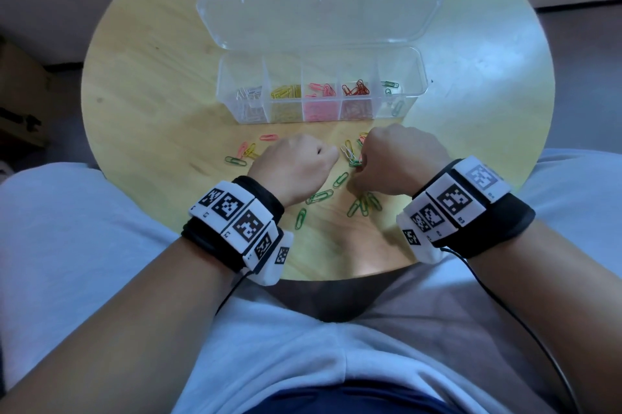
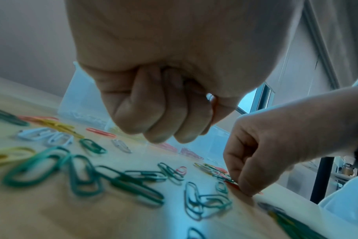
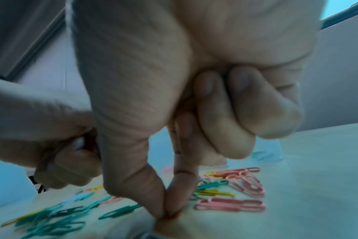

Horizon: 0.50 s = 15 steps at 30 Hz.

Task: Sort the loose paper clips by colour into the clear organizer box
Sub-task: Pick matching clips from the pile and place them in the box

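Right hand (image 3: 168,208) pinches a red clip (image 3: 173,215) off the counter (image 1: 134,83); left hand (image 1: 296,164) at 9 o'clock, fisted, prob. hoarding red clips for the organizer box (image 1: 414,76) at 12

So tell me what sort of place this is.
Probably a home or small office room: a small round wooden table over the sitter's lap, carpeted floor around it, and a window in the left wrist view.

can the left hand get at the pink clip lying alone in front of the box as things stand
Probably yes. The pink clip lies alone on bare table, just ahead of the left hand, with nothing between them. But that hand is curled into a fist, with something red glimpsed inside in the left wrist view, so it may be full.
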{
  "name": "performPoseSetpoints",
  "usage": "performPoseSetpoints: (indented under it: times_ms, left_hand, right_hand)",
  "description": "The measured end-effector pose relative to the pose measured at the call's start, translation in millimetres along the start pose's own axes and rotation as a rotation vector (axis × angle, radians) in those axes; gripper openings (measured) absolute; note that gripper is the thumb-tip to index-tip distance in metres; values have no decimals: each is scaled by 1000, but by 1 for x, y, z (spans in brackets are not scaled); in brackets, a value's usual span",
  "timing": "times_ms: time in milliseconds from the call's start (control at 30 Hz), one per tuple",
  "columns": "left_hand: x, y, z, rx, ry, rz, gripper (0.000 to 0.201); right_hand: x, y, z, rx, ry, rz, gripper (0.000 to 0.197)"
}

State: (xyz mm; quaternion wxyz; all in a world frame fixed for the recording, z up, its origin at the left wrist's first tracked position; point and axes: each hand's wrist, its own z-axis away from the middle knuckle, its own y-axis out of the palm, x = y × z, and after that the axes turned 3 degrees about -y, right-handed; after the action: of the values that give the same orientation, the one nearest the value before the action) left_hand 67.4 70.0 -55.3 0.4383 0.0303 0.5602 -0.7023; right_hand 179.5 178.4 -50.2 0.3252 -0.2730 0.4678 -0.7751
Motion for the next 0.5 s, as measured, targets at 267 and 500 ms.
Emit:
performPoseSetpoints:
  times_ms: [267, 500]
  left_hand:
    - [5, 3, -1, 37, 74, 49, 35]
    - [6, 3, 2, 44, 69, 49, 32]
  right_hand:
    - [-13, 0, -1, -23, 26, -122, 26]
    - [-9, 1, 2, -63, 15, -127, 22]
